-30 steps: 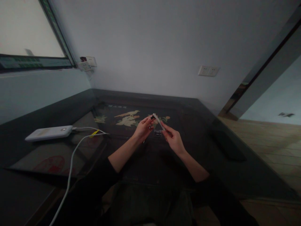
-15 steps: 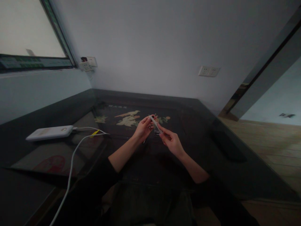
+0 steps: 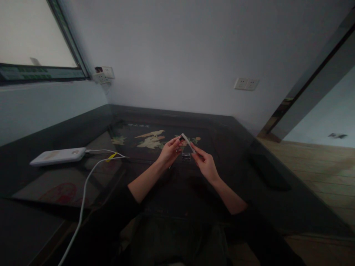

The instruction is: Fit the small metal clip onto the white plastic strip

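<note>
Right hand pinches a white stick; left hand grips a small dark piece at its tip, above the surface.

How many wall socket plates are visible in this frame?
2. One white wall socket cluster sits in the corner beside the window frame; one white double socket plate is on the back wall, right of centre. Others may lie out of view.
</note>
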Demonstrator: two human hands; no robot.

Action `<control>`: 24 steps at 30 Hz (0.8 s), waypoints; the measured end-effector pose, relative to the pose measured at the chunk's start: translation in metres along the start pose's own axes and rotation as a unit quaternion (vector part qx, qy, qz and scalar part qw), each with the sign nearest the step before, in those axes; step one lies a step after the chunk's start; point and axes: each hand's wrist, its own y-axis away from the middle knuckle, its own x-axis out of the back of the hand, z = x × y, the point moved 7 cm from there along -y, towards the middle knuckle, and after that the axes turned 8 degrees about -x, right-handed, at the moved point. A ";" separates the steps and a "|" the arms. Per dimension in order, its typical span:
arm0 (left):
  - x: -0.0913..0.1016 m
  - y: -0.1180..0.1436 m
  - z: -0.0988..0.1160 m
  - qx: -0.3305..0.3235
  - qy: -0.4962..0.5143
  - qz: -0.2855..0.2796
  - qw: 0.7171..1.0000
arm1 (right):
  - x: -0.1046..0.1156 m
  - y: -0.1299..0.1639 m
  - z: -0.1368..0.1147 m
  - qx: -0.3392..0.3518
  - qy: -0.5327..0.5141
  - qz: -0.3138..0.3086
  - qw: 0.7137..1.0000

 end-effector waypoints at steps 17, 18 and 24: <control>0.001 -0.002 0.000 0.003 0.008 0.024 1.000 | -0.016 0.007 0.001 -0.039 -0.072 -0.080 0.993; 0.001 -0.002 0.000 0.002 0.011 0.022 1.000 | -0.016 0.007 0.001 -0.037 -0.068 -0.078 0.994; -0.002 0.000 -0.001 0.015 0.024 -0.001 1.000 | -0.005 0.003 -0.001 -0.018 -0.012 -0.031 0.999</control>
